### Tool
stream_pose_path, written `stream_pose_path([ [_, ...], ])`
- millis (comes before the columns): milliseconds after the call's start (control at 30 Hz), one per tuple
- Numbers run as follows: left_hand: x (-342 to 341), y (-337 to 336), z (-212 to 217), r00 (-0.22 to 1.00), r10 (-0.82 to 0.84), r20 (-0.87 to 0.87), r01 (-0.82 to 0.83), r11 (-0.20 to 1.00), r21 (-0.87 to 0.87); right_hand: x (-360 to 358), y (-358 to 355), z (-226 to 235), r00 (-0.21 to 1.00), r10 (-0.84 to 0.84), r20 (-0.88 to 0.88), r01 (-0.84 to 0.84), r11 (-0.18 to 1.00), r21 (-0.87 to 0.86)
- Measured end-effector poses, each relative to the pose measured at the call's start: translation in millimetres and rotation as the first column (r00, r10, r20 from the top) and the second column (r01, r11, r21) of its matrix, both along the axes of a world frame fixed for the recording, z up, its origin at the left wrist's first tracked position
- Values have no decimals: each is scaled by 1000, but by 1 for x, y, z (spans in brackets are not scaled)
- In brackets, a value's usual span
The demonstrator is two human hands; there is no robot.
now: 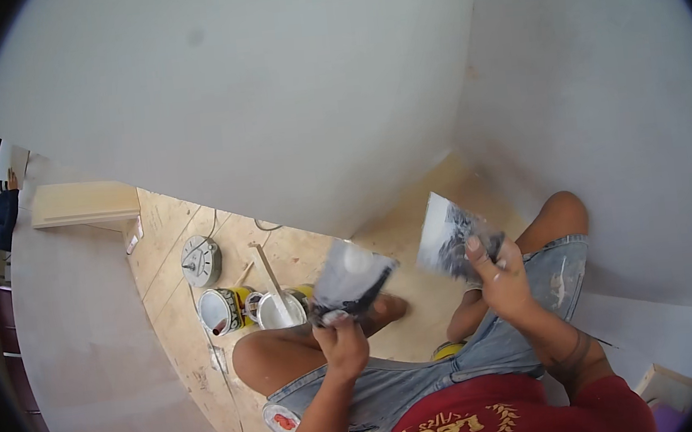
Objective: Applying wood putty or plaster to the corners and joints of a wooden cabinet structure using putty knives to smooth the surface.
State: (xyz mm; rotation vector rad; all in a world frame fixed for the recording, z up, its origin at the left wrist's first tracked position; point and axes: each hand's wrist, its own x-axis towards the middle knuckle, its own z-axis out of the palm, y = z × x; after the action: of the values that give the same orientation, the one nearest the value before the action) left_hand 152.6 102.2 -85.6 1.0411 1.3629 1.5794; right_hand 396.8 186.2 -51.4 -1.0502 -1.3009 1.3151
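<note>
My left hand (pixel 344 347) grips the lower edge of a broad flat putty scraper (pixel 349 270), its fingers closed on it. A pale dab that looks like putty sits on that blade. My right hand (pixel 498 278) is closed round a second putty scraper (pixel 445 227), thumb on top; this blade is whitish with dark smears. The two blades are apart, held above my bent legs. Left of my left hand stand an open can (pixel 220 310) with a white inside and another can (pixel 282 310) with a wooden stick (pixel 271 277) leaning in it.
Large pale panels (pixel 235 102) rise in front and to the right (pixel 595 125). On the wooden floor (pixel 163 267) lies a round grey cable reel (pixel 201 261) with a cord. A white lid (pixel 281 420) is beside my left leg. Far left, another person's dark sleeve (pixel 3 222) shows.
</note>
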Motion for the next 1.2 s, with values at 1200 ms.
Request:
stream_pose_path([
  [1200, 11, 163, 43, 244, -624, -742, 435, 755, -491, -4, 272, -420, 557, -727, -401, 126, 551, -825],
])
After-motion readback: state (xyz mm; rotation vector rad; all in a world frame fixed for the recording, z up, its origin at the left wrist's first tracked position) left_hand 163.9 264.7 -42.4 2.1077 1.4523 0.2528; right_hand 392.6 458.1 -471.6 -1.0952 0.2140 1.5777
